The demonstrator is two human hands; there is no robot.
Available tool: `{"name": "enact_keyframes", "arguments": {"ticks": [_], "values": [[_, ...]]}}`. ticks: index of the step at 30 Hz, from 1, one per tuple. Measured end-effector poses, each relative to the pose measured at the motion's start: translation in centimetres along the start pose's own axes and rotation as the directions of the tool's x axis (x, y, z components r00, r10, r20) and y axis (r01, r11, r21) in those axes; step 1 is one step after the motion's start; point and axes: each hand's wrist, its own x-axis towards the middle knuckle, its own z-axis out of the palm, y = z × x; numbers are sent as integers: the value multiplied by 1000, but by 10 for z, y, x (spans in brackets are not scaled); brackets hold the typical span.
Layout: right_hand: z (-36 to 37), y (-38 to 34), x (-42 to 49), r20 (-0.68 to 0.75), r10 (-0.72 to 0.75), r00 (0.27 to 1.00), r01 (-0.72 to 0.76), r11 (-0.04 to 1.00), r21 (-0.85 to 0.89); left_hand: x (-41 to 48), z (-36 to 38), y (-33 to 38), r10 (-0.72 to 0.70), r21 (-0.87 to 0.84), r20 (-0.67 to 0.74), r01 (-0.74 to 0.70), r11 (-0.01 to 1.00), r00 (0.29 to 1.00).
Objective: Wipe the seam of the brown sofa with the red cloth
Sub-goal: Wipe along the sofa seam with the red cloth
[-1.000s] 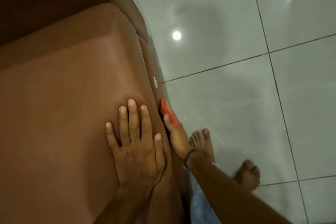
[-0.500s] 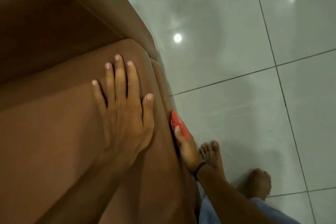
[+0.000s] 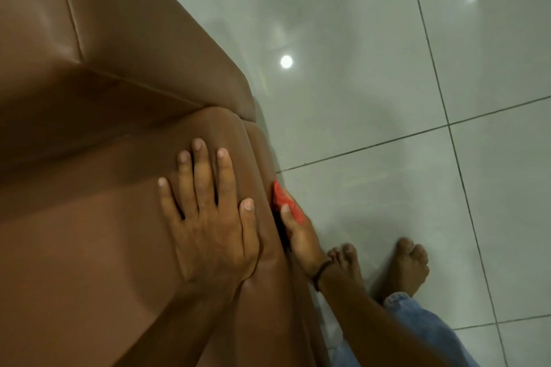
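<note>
Hands, two, bare: your left hand (image 3: 208, 217) lies flat with fingers spread on top of the brown sofa (image 3: 89, 247) cushion, palm down, pressing nothing but the upholstery; your right hand (image 3: 299, 237) is tucked low against the sofa's front face, thumb clamped over the red cloth (image 3: 283, 198). Red cloth: soft, light, bunched small, will fold to any shape; hold it as you do, pinned under the thumb with a wad pushed forward so the leading edge enters the groove. Seam (image 3: 275, 229): dark vertical crease just beside the cloth, running down the cushion's front edge. Sofa covering: smooth, leather-like, probably slick, so the cloth should glide; the cushion looks likely to give under pressure. Hidden: your right fingers behind the cloth, most of the cloth itself, the seam's lower run behind your wrist. Floor (image 3: 387, 98): glossy pale tiles, bare feet near the sofa base.
</note>
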Motion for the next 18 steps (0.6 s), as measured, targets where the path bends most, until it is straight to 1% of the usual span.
{"name": "enact_keyframes", "arguments": {"ticks": [2,4,6,8,9,11,13,14,16,18], "values": [[4,-18,45,-31,91,995,-91,996,-22,-1,3,0,1,14,1,-1,1000,1000],[19,-44,96,-64,59,996,-63,996,-58,-3,7,-2,5,17,-8,-5,1000,1000],[40,-73,125,-74,-43,996,36,996,-82,-2,11,-2,9,23,-14,-9,1000,1000],[52,-88,112,3,-175,985,174,977,-127,-2,12,-2,6,24,-15,-5,1000,1000],[52,-84,96,40,-224,974,227,967,-113,-2,12,-2,8,18,-17,-7,1000,1000],[39,-58,60,87,-273,958,280,956,-86,-3,11,-2,9,14,-17,-9,1000,1000],[23,-28,38,69,-231,971,236,969,-75,-3,11,-2,4,18,-21,-4,1000,1000],[18,-21,41,39,-174,984,176,982,-60,-4,12,-3,2,19,-23,-1,1000,1000],[18,-30,74,-37,-43,998,41,997,-62,-4,13,-3,4,21,-27,-3,1000,1000],[26,-52,116,-93,22,995,-32,994,-103,-3,15,-4,12,18,-25,-12,1000,1000]]}}
